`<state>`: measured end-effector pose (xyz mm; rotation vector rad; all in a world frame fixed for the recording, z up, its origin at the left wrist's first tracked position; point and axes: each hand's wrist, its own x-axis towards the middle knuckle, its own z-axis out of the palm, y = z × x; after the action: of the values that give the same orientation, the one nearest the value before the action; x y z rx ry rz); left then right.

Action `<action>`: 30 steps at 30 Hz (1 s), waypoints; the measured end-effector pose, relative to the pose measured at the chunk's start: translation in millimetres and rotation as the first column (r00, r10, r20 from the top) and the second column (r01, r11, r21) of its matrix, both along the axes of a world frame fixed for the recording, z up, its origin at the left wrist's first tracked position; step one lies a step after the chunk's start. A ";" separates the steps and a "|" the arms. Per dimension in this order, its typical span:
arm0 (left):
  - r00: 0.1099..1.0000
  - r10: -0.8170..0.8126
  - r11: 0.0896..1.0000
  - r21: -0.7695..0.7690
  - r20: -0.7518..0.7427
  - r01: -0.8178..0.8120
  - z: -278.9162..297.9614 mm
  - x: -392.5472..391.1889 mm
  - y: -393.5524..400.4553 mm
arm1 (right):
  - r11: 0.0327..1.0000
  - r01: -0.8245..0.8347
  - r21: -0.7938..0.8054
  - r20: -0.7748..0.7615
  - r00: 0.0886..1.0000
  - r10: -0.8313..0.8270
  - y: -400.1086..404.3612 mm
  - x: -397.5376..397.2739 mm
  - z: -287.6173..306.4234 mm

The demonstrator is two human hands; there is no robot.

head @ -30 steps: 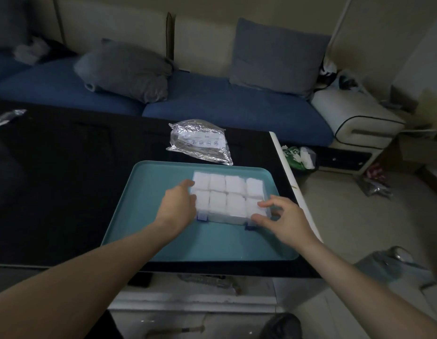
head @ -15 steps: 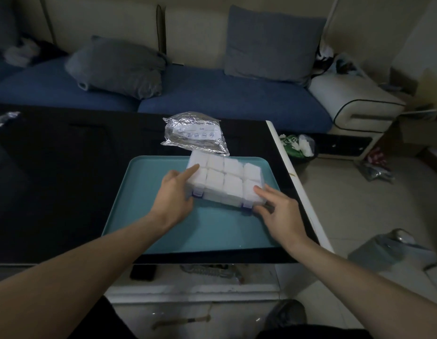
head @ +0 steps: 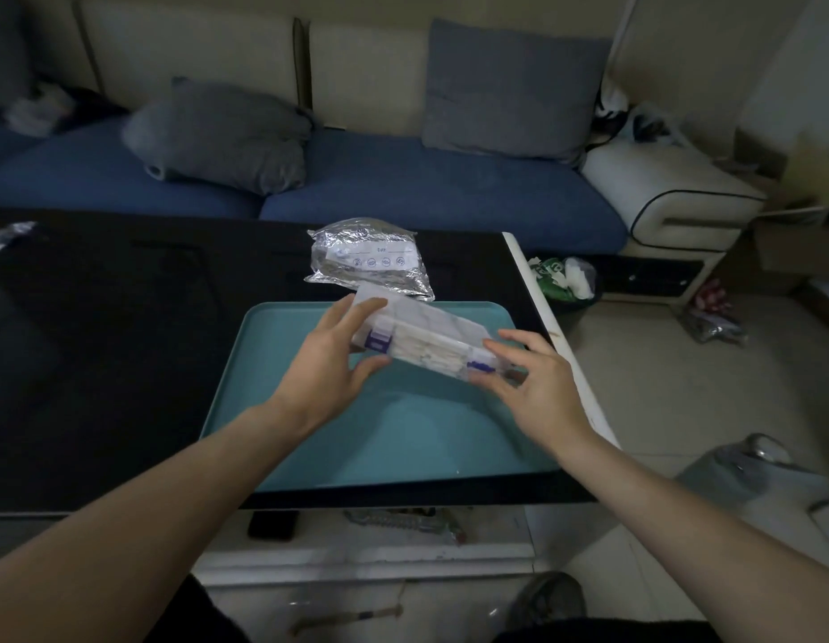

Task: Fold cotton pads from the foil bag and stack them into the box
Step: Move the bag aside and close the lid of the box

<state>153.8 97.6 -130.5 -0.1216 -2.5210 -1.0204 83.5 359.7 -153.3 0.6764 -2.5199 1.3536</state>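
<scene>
A clear plastic box [head: 426,336] with purple latches, packed with white folded cotton pads, is lifted off the teal tray [head: 403,438] and tilted, its front edge facing me. My left hand [head: 331,364] grips its left end, fingers over the top and thumb beneath. My right hand [head: 538,382] holds its right end near the latch. The crinkled foil bag [head: 371,262] lies on the black table just behind the tray.
The black table [head: 125,341] ends in a white edge [head: 533,290] at the right. A blue sofa with grey cushions [head: 222,132] runs behind. A small bin [head: 566,280] and bags sit on the floor to the right.
The box was flat on the tray a second ago. Both hands have since lifted it and tipped it up at an angle above the tray.
</scene>
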 end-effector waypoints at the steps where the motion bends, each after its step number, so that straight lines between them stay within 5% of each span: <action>1: 1.000 0.020 0.999 -0.027 -0.015 -0.021 0.1 -0.5 -0.8 | 0.999 -0.005 -0.047 0.037 0.999 0.007 -0.3 0.0 2.1; 12: 0.995 0.091 0.995 -0.052 0.043 -0.089 -6.3 -1.2 1.1 | 0.923 -0.018 -0.384 0.298 0.944 0.142 -0.8 -17.9 4.2; 18: 0.963 0.237 0.964 0.096 0.130 -0.250 -14.7 -9.7 8.8 | 0.953 0.034 -0.300 0.276 0.960 0.053 -7.1 -17.6 5.2; 22: 0.948 0.182 0.891 0.364 0.261 -0.271 -15.8 -19.0 11.5 | 0.935 0.102 -0.340 0.325 0.945 0.015 -8.0 -21.1 4.4; 30: 0.914 0.281 0.914 0.207 0.294 -0.348 -34.2 -36.6 29.3 | 0.980 0.133 0.147 0.149 0.977 -0.154 -1.8 -36.3 -8.6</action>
<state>117.2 126.9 -164.7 0.5143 -2.4876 -1.2762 47.2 357.9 -161.9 0.4131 -2.7470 1.2410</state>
